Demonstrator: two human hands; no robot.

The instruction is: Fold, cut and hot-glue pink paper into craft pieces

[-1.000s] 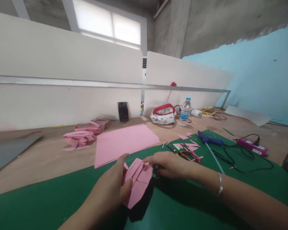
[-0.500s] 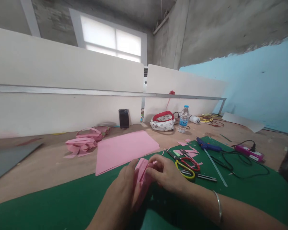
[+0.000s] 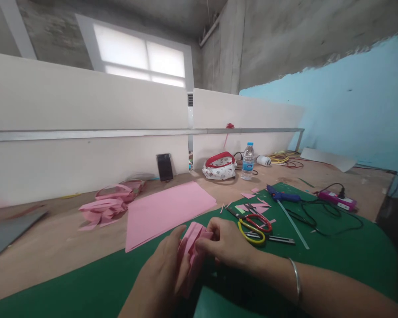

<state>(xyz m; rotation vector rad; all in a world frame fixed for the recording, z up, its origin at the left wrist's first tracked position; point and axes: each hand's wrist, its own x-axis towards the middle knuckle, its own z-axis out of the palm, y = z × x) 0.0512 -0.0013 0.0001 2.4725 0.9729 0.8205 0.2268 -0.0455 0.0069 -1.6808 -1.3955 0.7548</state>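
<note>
Both of my hands hold a folded pink paper piece (image 3: 191,245) just above the green cutting mat (image 3: 86,287). My left hand (image 3: 162,269) cups it from the left with the thumb along its edge. My right hand (image 3: 227,245) pinches its upper right part with curled fingers; a silver bangle is on that wrist. A large flat pink paper sheet (image 3: 166,210) lies just beyond, half on the wooden table.
Right of my hands lie red and yellow scissors (image 3: 254,223), a utility knife (image 3: 272,239), a metal ruler (image 3: 292,223), a blue glue gun (image 3: 280,194) and pink scraps. Farther back: pink paper strips (image 3: 104,205), phone (image 3: 164,167), pouch (image 3: 219,165), water bottle (image 3: 248,161), power strip (image 3: 338,200).
The paper piece lay more open and flat a second ago; both hands have since closed it up into a narrow folded bundle. The right hand moved from pressing the mat to pinching the paper.
</note>
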